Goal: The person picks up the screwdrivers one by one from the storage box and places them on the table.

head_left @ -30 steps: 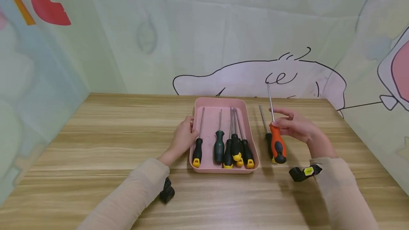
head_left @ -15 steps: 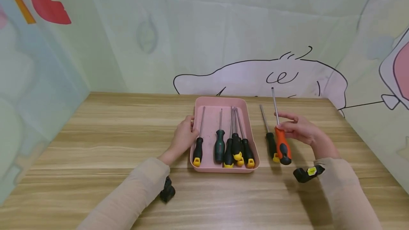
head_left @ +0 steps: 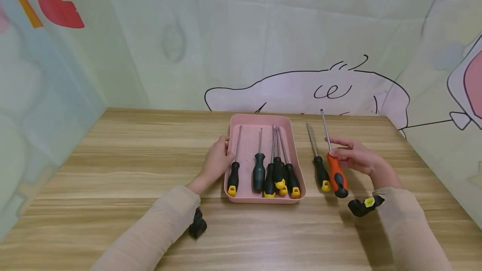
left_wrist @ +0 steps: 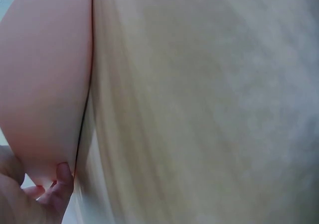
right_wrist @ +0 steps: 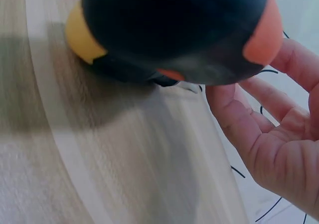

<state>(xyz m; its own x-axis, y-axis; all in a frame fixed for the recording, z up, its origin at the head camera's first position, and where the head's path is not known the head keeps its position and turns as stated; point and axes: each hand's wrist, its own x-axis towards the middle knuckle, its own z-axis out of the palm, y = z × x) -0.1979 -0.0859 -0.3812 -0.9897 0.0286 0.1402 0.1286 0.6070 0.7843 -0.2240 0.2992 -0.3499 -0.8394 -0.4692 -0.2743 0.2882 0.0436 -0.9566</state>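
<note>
In the head view my left hand (head_left: 217,160) holds the left side wall of the pink tray (head_left: 263,200). The left wrist view shows fingertips (left_wrist: 64,171) against the tray's outer wall (left_wrist: 45,84). In the tray lie a dark green screwdriver (head_left: 258,172) and several black-and-yellow screwdrivers, one (head_left: 233,177) along the left side. To the right of the tray my right hand (head_left: 355,157) pinches an orange-and-black screwdriver (head_left: 335,168) near where handle meets shaft, its tip pointing away from me. Beside it, another black-and-yellow screwdriver (head_left: 320,172) lies on the table.
The wooden table (head_left: 150,158) ends at a cartoon-printed backdrop (head_left: 241,41) behind and on both sides. A black wrist camera (head_left: 365,205) sits at the right cuff, and another (head_left: 197,224) at the left.
My right hand has moved right and a little toward me with the orange-and-black screwdriver, lowering it beside the black-and-yellow one, which is now more uncovered. My left hand stays on the tray.
</note>
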